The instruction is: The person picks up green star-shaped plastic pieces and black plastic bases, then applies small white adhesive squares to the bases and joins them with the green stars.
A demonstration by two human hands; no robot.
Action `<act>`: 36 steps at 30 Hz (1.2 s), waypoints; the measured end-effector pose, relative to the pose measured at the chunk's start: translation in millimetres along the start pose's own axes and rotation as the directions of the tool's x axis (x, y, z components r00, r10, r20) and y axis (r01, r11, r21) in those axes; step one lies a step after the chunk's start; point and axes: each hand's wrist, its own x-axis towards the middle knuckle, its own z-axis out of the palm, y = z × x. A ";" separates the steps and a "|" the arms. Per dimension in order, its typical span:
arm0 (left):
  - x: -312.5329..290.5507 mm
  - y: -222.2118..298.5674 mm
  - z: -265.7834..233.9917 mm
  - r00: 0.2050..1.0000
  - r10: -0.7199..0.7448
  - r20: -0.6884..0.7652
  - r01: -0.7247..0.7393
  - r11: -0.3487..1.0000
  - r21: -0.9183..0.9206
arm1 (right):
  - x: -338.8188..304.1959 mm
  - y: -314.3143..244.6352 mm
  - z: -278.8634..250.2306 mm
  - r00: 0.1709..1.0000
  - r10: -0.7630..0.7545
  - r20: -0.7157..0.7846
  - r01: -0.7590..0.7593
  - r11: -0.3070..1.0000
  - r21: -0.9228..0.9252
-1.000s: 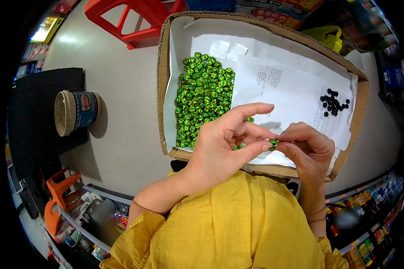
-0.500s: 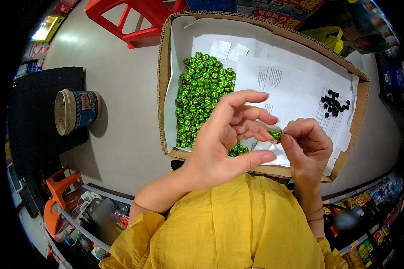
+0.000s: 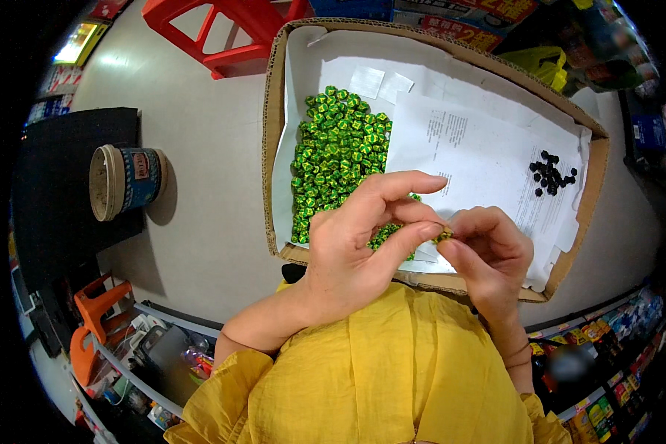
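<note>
Between the fingertips of both hands is a small green-and-yellow foil-wrapped ball (image 3: 442,235), partly covered by the fingers. My left hand (image 3: 359,240) pinches it from the left with thumb and fingers, its index finger stretched out above. From the right, my right hand (image 3: 496,255) grips it between thumb and bent index finger. Under the hands stands a shallow cardboard box (image 3: 601,170) lined with white paper. Many similar foil-wrapped balls (image 3: 337,144) are heaped in its left part, some hidden behind my left hand. Small black balls (image 3: 549,175) lie loose on printed paper (image 3: 481,159) at the right.
Two silvery squares (image 3: 377,83) lie at the box's far side. A red plastic stool (image 3: 237,33) stands beyond it, and a tub (image 3: 137,181) sits to the left. An orange stool (image 3: 100,318) is at lower left; shelves of packaged goods (image 3: 599,385) line the lower right.
My left thumb and fingers have closed together on the foil piece. Both hands have shifted slightly left, and the foil now looks more compact.
</note>
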 end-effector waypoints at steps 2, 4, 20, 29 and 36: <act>-0.6 2.4 3.6 0.997 -0.072 0.029 0.078 0.925 -0.372 | 0.2 2.9 -1.6 1.000 -0.028 0.012 0.027 1.000 0.014; -5.8 -2.8 7.0 0.994 -0.109 0.000 0.099 0.901 -0.423 | 0.3 7.0 -2.9 0.998 -0.066 0.018 0.062 0.980 0.190; -13.6 0.0 5.0 0.996 -0.086 -0.037 0.067 0.930 -0.360 | 14.7 -7.5 -13.9 0.967 -0.168 0.193 0.188 0.978 -0.092; -11.6 5.4 3.4 0.918 -0.378 0.118 0.378 0.751 -0.542 | 26.7 -11.8 -27.8 0.557 -0.575 0.600 0.830 0.367 -0.419; -12.8 -6.3 10.2 0.999 0.019 0.048 0.003 0.911 -0.411 | 22.5 0.2 -23.3 0.542 -0.677 0.498 0.840 0.413 -0.352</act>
